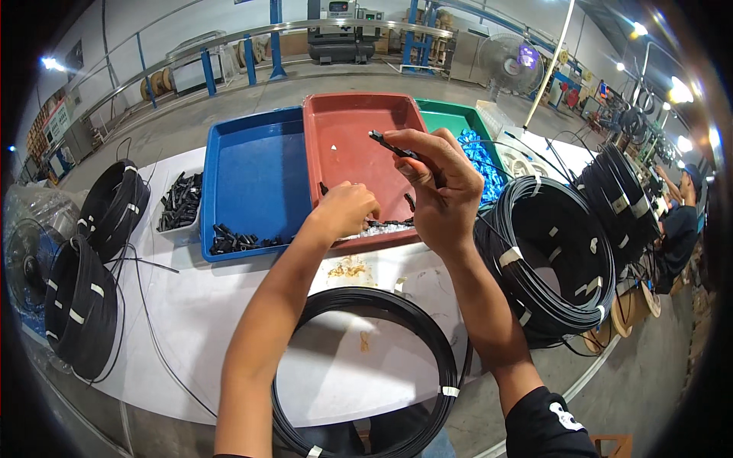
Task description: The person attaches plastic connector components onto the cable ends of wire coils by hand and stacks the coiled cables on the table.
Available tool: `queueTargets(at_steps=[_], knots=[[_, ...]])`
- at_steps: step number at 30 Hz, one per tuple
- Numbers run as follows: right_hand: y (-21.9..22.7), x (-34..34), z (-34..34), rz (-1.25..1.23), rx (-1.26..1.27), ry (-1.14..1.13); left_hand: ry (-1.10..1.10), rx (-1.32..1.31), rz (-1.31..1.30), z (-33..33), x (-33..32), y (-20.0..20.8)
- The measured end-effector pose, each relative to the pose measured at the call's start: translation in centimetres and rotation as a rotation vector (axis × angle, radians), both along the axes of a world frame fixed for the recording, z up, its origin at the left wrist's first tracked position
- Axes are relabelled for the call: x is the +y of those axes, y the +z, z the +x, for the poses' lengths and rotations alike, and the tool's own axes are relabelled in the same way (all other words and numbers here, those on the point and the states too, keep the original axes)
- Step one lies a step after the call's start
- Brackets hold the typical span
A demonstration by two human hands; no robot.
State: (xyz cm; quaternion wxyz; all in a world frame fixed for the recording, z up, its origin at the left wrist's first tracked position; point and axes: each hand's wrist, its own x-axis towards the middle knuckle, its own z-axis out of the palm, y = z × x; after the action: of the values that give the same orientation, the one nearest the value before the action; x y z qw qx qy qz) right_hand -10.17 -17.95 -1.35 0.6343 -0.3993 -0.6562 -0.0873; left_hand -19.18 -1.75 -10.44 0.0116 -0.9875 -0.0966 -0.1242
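My right hand (447,179) is raised over the red tray (359,122), its thumb and fingers closed on a black cable connector (391,143) with a pale tip. Lower down, at the near end of that tray, my left hand (347,210) has its fingers curled downward. Whatever they may hold is hidden. Small white pieces (385,230) and a few black connector parts lie beside those fingertips. Between my forearms, a taped coil of black cable (366,298) reaches over the near edge of the white table (191,320).
A blue tray (256,168) holds black parts at its near end. A bin of black pieces (182,202) stands left of it. Blue connectors (479,164) fill part of a green tray (450,114). Large cable coils (553,252) flank both sides; another person (679,221) is at far right.
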Motion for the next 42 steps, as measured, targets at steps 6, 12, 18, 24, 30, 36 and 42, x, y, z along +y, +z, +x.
queueTargets(at_steps=[6, 12, 18, 24, 30, 36, 42], knots=[[0.0, 0.1, 0.7, 0.019, 0.012, 0.033, 0.112, 0.047, -0.025, 1.1, -0.6, 0.5], [0.1, 0.2, -0.2, 0.042, 0.0, 0.028, 0.195, -0.229, 0.073, -1.0, 1.5, -0.4], [0.2, 0.1, -0.3, 0.06, -0.011, -0.013, 0.185, -0.113, -0.087, -3.2, -1.0, 2.6], [-0.2, 0.3, -0.4, 0.063, -0.106, -0.041, 0.267, 0.186, -0.033, -3.1, -2.0, 3.7], [0.2, 0.0, -0.8, 0.074, -0.046, -0.034, 0.322, 0.056, -0.125, -0.4, -2.3, 2.3], [-0.7, 0.7, -0.4, 0.092, 0.066, 0.032, 0.373, 0.074, -0.072, 1.2, -1.8, -0.2], [-0.1, 0.4, -0.7, 0.114, -0.003, -0.017, 0.323, 0.046, -0.056, 0.2, -2.4, 0.7]])
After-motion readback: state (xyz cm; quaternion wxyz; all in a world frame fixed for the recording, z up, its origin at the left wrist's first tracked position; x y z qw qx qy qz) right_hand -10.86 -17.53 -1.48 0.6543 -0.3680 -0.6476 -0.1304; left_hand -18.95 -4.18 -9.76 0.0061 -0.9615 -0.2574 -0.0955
